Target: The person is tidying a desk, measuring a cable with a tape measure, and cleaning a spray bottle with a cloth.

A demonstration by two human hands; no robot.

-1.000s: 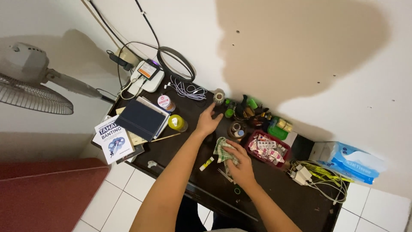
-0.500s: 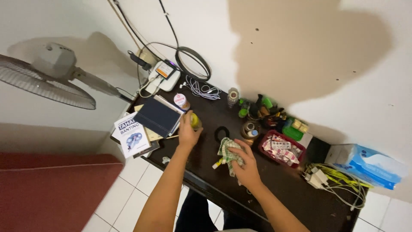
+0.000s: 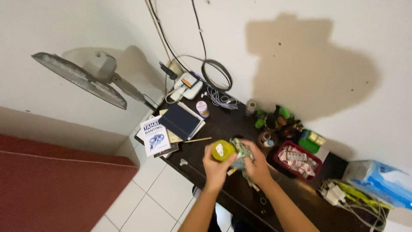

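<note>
Above the dark table [image 3: 296, 193], near its front edge, a small yellow-lidded jar [image 3: 222, 150] was held up in the left hand [image 3: 216, 165], the fingers wrapped closed around its body and the lid turned toward the camera. Right beside it, touching or very nearly so, a green-and-white checked cloth [image 3: 241, 154] was bunched in the right hand [image 3: 256, 165], those fingers closed tight on the fabric. Both were kept off the tabletop, between the 2 hands. Behind them a stack of books [image 3: 171, 126] was seen at the left end, a red basket of blister packs [image 3: 296, 159] at the right, and a cluster of small bottles [image 3: 274, 120] along the wall, with a standing fan [image 3: 92, 77] off to the left. The risk here was judged plain: the jar was gripped by 1 hand only, over the table's edge, and a firm press from the cloth could have pushed it out of that grip and onto the tiled floor [image 3: 141, 202]. Whether the lid was screwed fully down could not be told; if loose, it might have been knocked off.
</note>
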